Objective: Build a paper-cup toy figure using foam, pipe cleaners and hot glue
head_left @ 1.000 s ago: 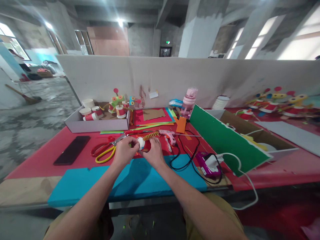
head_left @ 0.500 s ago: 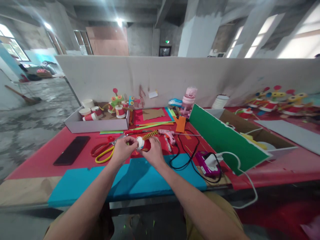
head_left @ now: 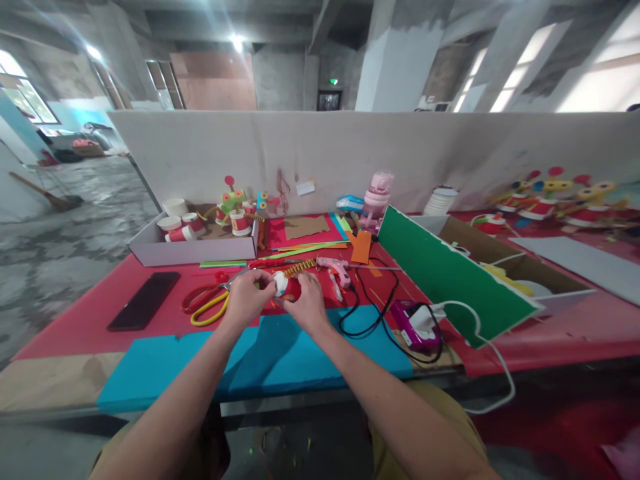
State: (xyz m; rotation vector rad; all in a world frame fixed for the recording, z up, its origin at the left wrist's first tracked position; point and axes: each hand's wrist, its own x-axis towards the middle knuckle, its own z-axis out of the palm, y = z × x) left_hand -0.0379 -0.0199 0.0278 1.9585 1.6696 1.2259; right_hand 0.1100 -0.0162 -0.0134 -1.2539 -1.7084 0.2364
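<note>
Between my hands, above the red table cover, is a small red-and-white paper cup (head_left: 291,288) with a coiled gold paper strip (head_left: 300,268) beside its far side. My right hand (head_left: 309,300) is closed around the red part of the cup. At the white end, the fingers of my left hand (head_left: 250,293) are pinched; they hide whatever lies between them. Scissors with red and yellow handles (head_left: 210,305) lie left of my left hand. A pink glue gun (head_left: 335,268) rests just beyond my right hand.
A white box (head_left: 195,250) of cups and a green paper figure stands at the back left. Nearer are a black phone (head_left: 145,301) and blue foam sheet (head_left: 320,353). To the right are a purple power socket (head_left: 416,327) with cables and a green-sided box (head_left: 450,277).
The cup has turned slightly, showing more of its red side between my hands. Both hands stay in nearly the same place.
</note>
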